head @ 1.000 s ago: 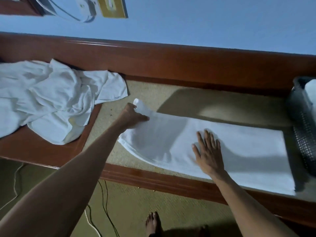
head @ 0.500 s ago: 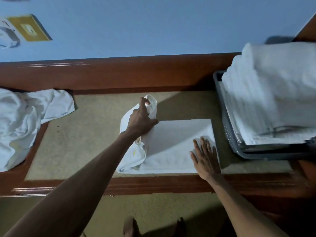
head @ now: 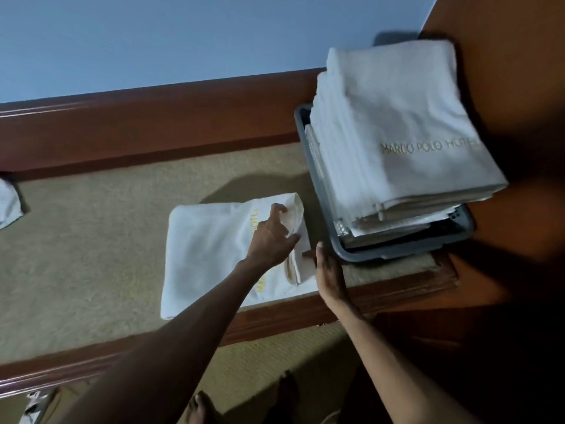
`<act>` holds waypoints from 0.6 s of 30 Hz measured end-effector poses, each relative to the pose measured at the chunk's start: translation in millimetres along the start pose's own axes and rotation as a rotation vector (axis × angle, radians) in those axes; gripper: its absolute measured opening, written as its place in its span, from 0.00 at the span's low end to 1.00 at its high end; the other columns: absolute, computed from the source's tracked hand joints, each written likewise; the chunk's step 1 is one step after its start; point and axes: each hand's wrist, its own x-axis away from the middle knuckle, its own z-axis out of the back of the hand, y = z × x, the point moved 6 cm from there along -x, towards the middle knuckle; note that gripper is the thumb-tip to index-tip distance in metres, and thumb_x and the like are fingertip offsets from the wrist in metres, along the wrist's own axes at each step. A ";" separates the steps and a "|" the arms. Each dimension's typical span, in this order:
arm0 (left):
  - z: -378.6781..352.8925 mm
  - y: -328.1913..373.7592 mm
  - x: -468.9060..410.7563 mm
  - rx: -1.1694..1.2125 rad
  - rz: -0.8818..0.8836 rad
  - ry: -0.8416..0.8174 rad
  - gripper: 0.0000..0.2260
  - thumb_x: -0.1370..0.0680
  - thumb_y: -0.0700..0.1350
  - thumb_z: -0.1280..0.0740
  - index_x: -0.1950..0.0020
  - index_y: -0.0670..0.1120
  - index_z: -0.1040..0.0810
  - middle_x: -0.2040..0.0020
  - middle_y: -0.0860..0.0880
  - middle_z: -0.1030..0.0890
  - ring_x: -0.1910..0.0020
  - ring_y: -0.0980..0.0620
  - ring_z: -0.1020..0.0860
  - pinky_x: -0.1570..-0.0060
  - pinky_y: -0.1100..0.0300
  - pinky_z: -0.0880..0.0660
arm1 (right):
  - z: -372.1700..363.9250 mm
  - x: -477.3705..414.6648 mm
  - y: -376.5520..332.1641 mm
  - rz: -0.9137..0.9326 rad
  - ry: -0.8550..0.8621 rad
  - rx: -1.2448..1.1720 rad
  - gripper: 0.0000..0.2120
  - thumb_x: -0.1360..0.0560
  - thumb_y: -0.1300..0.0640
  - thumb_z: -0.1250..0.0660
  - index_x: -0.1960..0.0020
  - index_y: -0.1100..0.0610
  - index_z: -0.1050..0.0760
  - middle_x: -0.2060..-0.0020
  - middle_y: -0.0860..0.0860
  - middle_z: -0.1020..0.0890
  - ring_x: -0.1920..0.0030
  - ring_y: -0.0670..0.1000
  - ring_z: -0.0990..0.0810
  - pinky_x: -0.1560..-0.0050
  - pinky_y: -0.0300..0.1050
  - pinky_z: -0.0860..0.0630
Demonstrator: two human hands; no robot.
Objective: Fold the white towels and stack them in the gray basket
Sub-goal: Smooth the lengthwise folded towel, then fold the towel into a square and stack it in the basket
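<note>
A folded white towel (head: 211, 249) with yellow lettering lies on the beige padded bench top, just left of the gray basket (head: 360, 255). My left hand (head: 273, 240) pinches the towel's right edge, which curls up under the fingers. My right hand (head: 328, 270) rests on the towel's near right corner, fingers straight, close to the basket's front left corner. A tall stack of folded white towels (head: 397, 133) fills the basket and rises well above its rim.
A dark wooden frame (head: 305, 313) rims the bench; a raised wooden back rail (head: 153, 123) runs along the blue wall. One corner of the unfolded towel pile (head: 9, 203) shows at the far left. An orange-brown wooden panel (head: 504, 56) stands behind the basket. My feet are below.
My left hand has carried the towel's left end over to the right, so the towel now lies folded in half. My right hand slid to the right corner. The view shifted right.
</note>
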 end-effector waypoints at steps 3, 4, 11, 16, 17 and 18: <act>7.3 -14.4 -1.0 0.045 0.068 0.041 0.10 0.20 0.48 0.32 0.40 0.49 0.28 0.65 0.49 0.16 0.57 0.46 0.18 0.49 0.47 0.21 | -7.5 -3.6 0.2 -0.101 -0.061 0.049 0.26 0.16 0.37 0.47 0.37 0.54 0.20 0.41 0.47 0.20 0.37 0.45 0.24 0.37 0.40 0.31; 15.2 -18.8 -1.9 0.043 0.076 0.064 0.08 0.20 0.47 0.33 0.42 0.49 0.27 0.66 0.50 0.17 0.58 0.45 0.18 0.50 0.45 0.20 | -9.9 -4.9 2.8 -0.121 -0.073 0.128 0.29 0.21 0.30 0.46 0.49 0.52 0.19 0.49 0.50 0.17 0.44 0.50 0.20 0.43 0.45 0.28; 94.2 -60.1 0.4 -0.092 0.198 0.267 0.09 0.22 0.46 0.33 0.42 0.52 0.22 0.55 0.52 0.16 0.47 0.41 0.19 0.45 0.47 0.23 | -14.6 -6.8 -2.3 -0.128 -0.186 0.598 0.34 0.21 0.41 0.33 0.29 0.67 0.30 0.29 0.63 0.30 0.27 0.63 0.33 0.27 0.56 0.38; 137.6 -104.3 20.4 -0.313 0.254 0.488 0.20 0.25 0.45 0.28 0.34 0.45 0.25 0.34 0.40 0.25 0.34 0.37 0.29 0.39 0.43 0.32 | -15.4 -7.9 -7.1 -0.142 -0.137 0.511 0.28 0.19 0.50 0.35 0.27 0.67 0.33 0.30 0.63 0.28 0.29 0.63 0.30 0.30 0.54 0.34; 143.5 -117.7 25.3 -0.326 0.322 0.481 0.25 0.26 0.47 0.26 0.31 0.46 0.28 0.31 0.39 0.29 0.32 0.37 0.32 0.36 0.41 0.34 | -15.2 -7.5 -7.5 -0.151 -0.132 0.501 0.27 0.18 0.51 0.35 0.27 0.67 0.34 0.30 0.63 0.28 0.28 0.63 0.30 0.30 0.53 0.34; 147.1 -134.7 29.7 -0.276 0.402 0.441 0.30 0.26 0.51 0.24 0.28 0.46 0.32 0.29 0.39 0.32 0.29 0.36 0.34 0.34 0.39 0.35 | -15.7 -7.5 -6.8 -0.157 -0.123 0.495 0.25 0.18 0.53 0.36 0.28 0.68 0.34 0.31 0.63 0.28 0.29 0.63 0.30 0.32 0.52 0.33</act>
